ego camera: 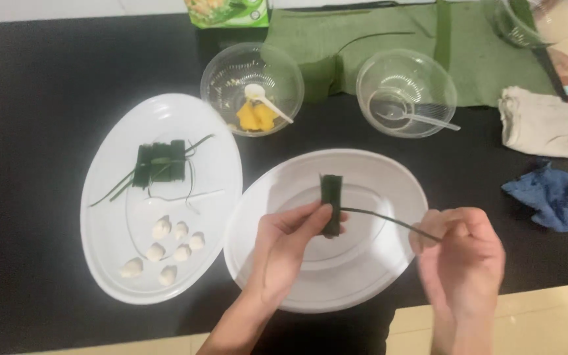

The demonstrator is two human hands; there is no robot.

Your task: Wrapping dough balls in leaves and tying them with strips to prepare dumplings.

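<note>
Head view looked down at a black table [34, 98]. Left hand [284, 246] held a small folded green leaf parcel [331, 197] upright above the near white oval plate [389, 177], thumb and fingertips [320, 212] pinched on its lower part. Right hand [461, 253] was blurred, fingers curled together and pinching the end of a thin green leaf strip [382, 218] that ran from the parcel's middle out to that hand, drawn fairly straight. Both hands hovered over the near plate, apart from each other. To the left, a second white oval plate [113, 263] held a finished leaf bundle [160, 162] with loose strip ends, and a cluster of small white dough balls [165, 246] lay nearer its front. Behind the plates stood two clear plastic bowls: one [218, 72] with yellow filling [256, 117] and a white spoon [264, 98], the other [428, 72] with a clear spoon [405, 113]. Flat green leaves [376, 49] lay at the back. A beige cloth [540, 121] and a blue cloth [547, 197] sat at the right, near each other.
</note>
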